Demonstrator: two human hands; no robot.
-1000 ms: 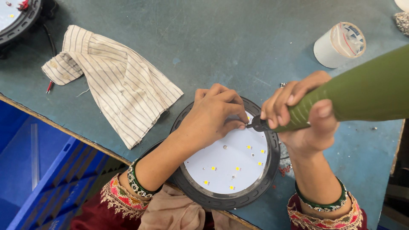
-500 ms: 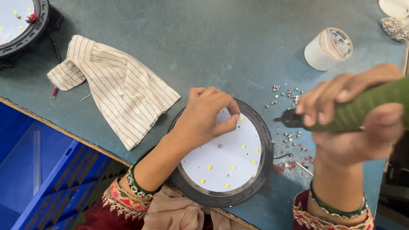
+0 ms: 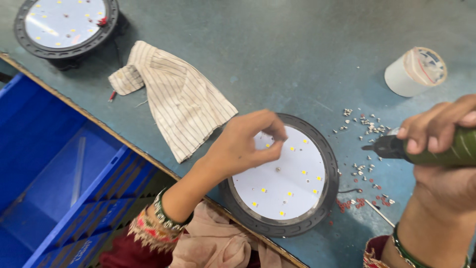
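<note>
A round lamp (image 3: 325,198) with a black rim and a white disc dotted with small yellow chips lies at the table's near edge. My left hand (image 3: 243,146) hovers over the disc's upper left part, thumb and fingers pinched together; whether anything is between them I cannot tell. My right hand (image 3: 441,149) grips a green electric screwdriver (image 3: 421,149), whose black tip points left, just right of the lamp's rim. Small loose screws (image 3: 369,126) lie scattered below the tip.
A striped cloth (image 3: 173,94) lies left of the lamp. A second round lamp (image 3: 67,25) sits at the far left corner. A white tape roll (image 3: 414,72) stands at the back right. A blue plastic crate (image 3: 54,173) is below the table edge.
My right hand has pulled the screwdriver away from the lamp's rim to the right. My left hand has lifted slightly and pinched over the disc. The view has shifted.
</note>
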